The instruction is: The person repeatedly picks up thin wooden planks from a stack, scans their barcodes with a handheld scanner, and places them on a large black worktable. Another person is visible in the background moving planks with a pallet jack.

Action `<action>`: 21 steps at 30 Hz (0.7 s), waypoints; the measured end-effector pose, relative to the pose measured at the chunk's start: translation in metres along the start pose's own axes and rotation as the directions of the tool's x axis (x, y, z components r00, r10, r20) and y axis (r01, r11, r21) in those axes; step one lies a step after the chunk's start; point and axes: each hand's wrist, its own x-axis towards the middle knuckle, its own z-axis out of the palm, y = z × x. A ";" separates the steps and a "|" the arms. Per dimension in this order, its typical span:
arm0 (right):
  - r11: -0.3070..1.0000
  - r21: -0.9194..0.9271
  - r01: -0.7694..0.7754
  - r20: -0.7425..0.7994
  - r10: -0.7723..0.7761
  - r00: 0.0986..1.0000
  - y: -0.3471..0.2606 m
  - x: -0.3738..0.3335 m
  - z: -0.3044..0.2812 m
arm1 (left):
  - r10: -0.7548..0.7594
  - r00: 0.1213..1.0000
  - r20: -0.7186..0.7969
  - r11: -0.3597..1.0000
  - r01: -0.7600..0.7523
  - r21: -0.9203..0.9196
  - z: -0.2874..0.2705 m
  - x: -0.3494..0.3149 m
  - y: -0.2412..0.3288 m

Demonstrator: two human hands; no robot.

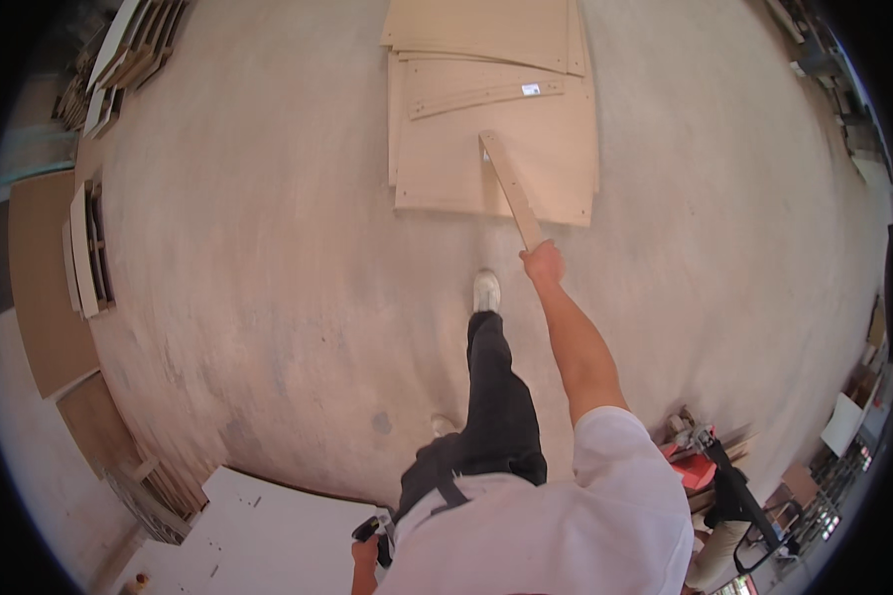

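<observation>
My right hand (543,262) is stretched out ahead, closed round the near end of a long, narrow wooden strip (509,183) with a rounded far end and small holes. The strip reaches forward over a stack of flat tan boards (491,183) on the floor. Another narrow strip (486,98) with a white label lies across that stack. Down by my left side, my left hand (365,551) grips a black hand tool (370,528). The tool's exact kind is hard to make out, and my body hides part of it.
A white panel (268,531) with small slots is at the lower left. Boards (50,283) and stacked panels (89,248) line the left side. Behind me at the lower right are a red object (693,466) and another person's leg (714,555). Assorted materials stand along the right edge.
</observation>
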 end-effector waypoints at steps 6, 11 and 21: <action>0.999 0.012 0.037 -0.053 -0.037 0.998 -0.068 0.092 -0.063 | -0.009 1.000 -0.004 0.983 0.008 -0.183 -0.012 0.024 0.063; 0.997 -0.062 0.041 -0.095 -0.047 0.994 -0.080 0.120 -0.084 | -0.103 0.991 0.091 0.977 0.118 -0.180 -0.002 0.011 0.106; 0.958 -0.219 0.187 -0.152 -0.222 0.963 -0.074 0.191 -0.154 | -0.151 0.978 0.143 0.976 0.171 -0.134 -0.014 -0.002 0.123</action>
